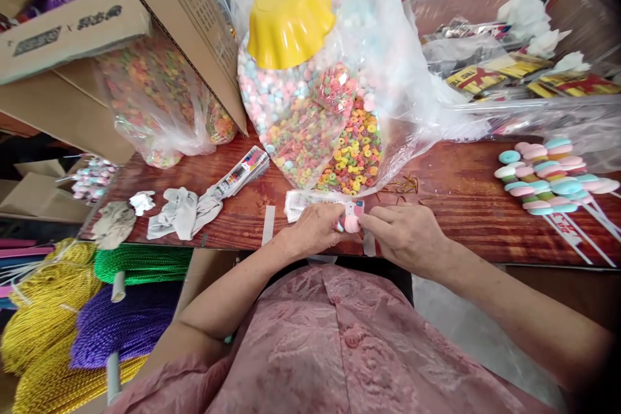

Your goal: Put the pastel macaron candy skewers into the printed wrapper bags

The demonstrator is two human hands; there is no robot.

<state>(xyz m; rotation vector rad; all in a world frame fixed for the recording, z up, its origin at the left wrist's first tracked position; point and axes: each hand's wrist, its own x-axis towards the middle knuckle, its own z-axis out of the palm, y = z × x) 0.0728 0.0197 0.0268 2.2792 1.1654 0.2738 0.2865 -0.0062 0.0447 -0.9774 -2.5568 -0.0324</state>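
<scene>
My left hand (317, 228) is closed around a small marshmallow candy (352, 223), with pink and white pieces showing between my fingers. From the other side, the fingers of my right hand (410, 238) are bent and pressed together against the same candy. A small printed label (358, 207) sits at the candy's top edge, by my right fingertips; whether it is stuck on cannot be made out. My fingers hide much of the candy. Behind my left hand lies a stack of printed labels (295, 204) on the reddish wooden table (460, 207).
A clear bag (359, 149) of ring candies and marshmallows, topped by a yellow bowl (291, 19), stands behind my hands. Marshmallow skewers (553, 174) lie right, near a plastic bin (509, 100) of packets. A cardboard box (194, 32) and gloves (182, 213) are left; cord bundles (129, 320) sit lower.
</scene>
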